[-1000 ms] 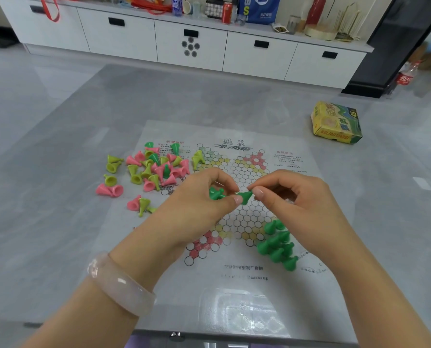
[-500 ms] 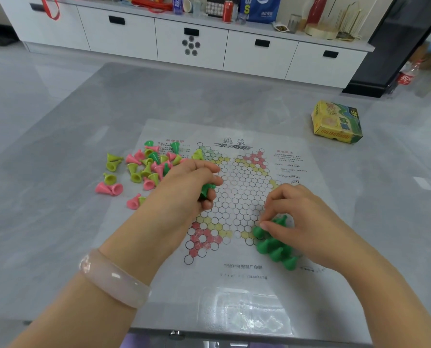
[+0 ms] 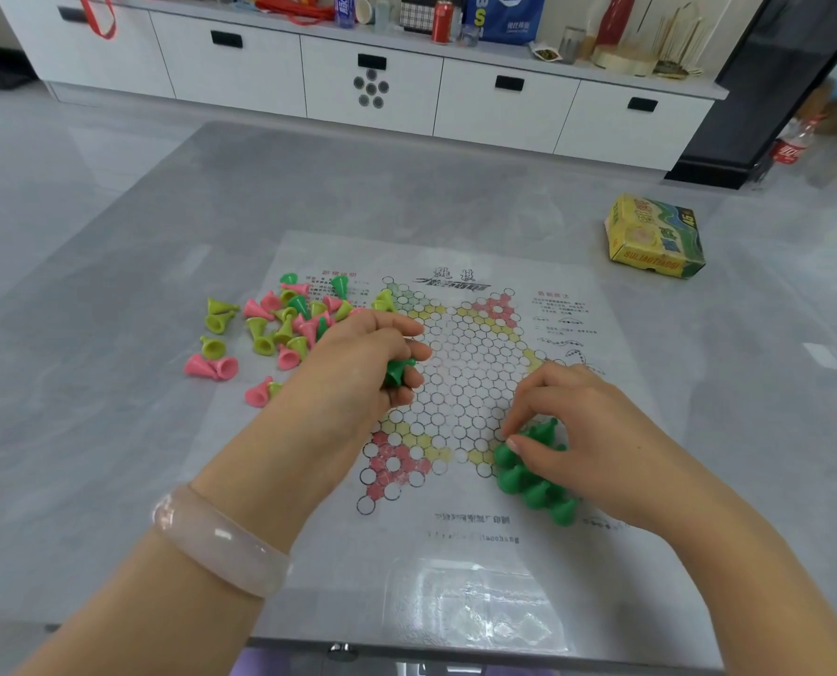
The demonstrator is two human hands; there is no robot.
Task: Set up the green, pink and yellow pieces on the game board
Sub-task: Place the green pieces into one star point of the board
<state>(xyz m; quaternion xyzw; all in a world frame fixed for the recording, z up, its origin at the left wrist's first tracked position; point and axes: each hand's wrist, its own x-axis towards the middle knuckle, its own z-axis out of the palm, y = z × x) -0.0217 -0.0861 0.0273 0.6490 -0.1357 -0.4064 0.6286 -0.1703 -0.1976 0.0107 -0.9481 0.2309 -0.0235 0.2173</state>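
A paper game board (image 3: pixel 460 383) with a hexagon star grid lies flat on the grey table. Several dark green pieces (image 3: pixel 533 485) stand in its near right corner. My right hand (image 3: pixel 567 431) is down on that cluster, thumb and fingers pinching a green piece (image 3: pixel 545 428) at its top edge. My left hand (image 3: pixel 363 363) hovers over the board's left side, fingers curled round a few green pieces (image 3: pixel 397 370). A loose pile of pink, yellow and green pieces (image 3: pixel 285 324) lies at the board's left edge.
A yellow and green cardboard box (image 3: pixel 655 236) sits on the table at the far right. The table's near edge (image 3: pixel 407 651) runs just below the board. White cabinets (image 3: pixel 372 75) with clutter on top stand behind.
My right hand took a green piece from the left hand, then dropped down to the green cluster in the near right corner. My left hand drew back left and closed round its remaining pieces.
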